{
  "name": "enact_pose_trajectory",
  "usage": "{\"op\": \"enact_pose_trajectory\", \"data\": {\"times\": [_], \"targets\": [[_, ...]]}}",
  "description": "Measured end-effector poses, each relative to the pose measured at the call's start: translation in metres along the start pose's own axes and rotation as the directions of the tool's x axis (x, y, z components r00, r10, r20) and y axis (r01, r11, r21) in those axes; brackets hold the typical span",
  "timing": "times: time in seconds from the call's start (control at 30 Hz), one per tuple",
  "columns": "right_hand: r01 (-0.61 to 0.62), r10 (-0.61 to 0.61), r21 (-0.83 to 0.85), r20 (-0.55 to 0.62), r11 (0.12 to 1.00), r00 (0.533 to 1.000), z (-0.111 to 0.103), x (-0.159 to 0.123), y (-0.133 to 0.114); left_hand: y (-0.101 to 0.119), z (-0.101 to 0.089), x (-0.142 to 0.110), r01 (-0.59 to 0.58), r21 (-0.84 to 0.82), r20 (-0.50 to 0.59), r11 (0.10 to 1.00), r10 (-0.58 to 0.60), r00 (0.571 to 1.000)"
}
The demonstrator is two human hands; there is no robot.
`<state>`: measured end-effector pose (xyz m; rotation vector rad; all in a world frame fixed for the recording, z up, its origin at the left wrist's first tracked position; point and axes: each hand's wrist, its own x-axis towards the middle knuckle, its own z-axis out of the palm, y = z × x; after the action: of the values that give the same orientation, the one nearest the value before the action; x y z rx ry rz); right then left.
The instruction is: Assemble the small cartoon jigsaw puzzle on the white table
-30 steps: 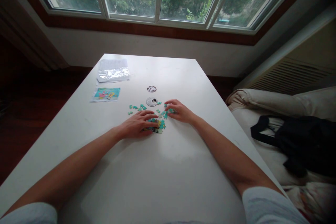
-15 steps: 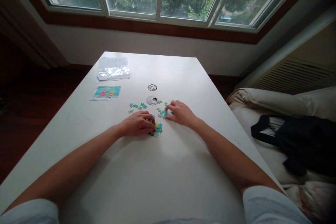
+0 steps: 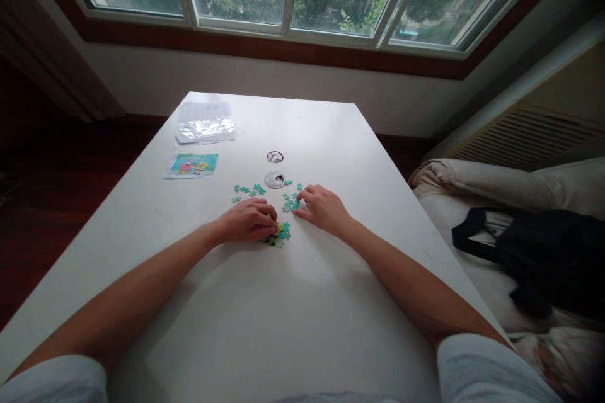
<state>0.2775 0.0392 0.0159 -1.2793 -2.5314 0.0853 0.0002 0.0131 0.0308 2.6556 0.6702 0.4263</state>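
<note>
My left hand (image 3: 246, 220) is closed at the left edge of a partly joined jigsaw puzzle (image 3: 282, 234), its curled fingers hiding part of it. The visible part is teal, yellow and pale green. My right hand (image 3: 325, 206) reaches in from the right, thumb and forefinger apart, touching down beside a loose group of teal jigsaw pieces (image 3: 289, 203). I cannot make out a piece gripped there. Several more loose teal pieces (image 3: 253, 191) lie beyond my left hand.
On the white table (image 3: 283, 308) stand a round grey inset (image 3: 274, 181) and a second round opening (image 3: 275, 157). A cartoon picture sheet (image 3: 195, 165) and a clear plastic packet (image 3: 205, 123) lie at the left. Dark clothing (image 3: 543, 258) rests on a sofa at right.
My right hand has slid slightly nearer and left among the loose pieces. My left hand has shifted only a little, staying at the joined puzzle.
</note>
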Motion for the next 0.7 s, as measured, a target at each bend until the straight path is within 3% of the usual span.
{"op": "enact_pose_trajectory", "data": {"times": [0.33, 0.7], "targets": [[-0.128, 0.129, -0.015, 0.156, 0.992, 0.979, -0.010, 0.000, -0.013, -0.010, 0.002, -0.001, -0.038, -0.131, -0.068, 0.991, 0.029, 0.997], [-0.118, 0.090, 0.109, 0.236, 0.987, 0.968, -0.015, 0.001, -0.010, -0.017, 0.003, -0.005, 0.009, -0.204, -0.170, 0.979, -0.045, 0.984]]}}
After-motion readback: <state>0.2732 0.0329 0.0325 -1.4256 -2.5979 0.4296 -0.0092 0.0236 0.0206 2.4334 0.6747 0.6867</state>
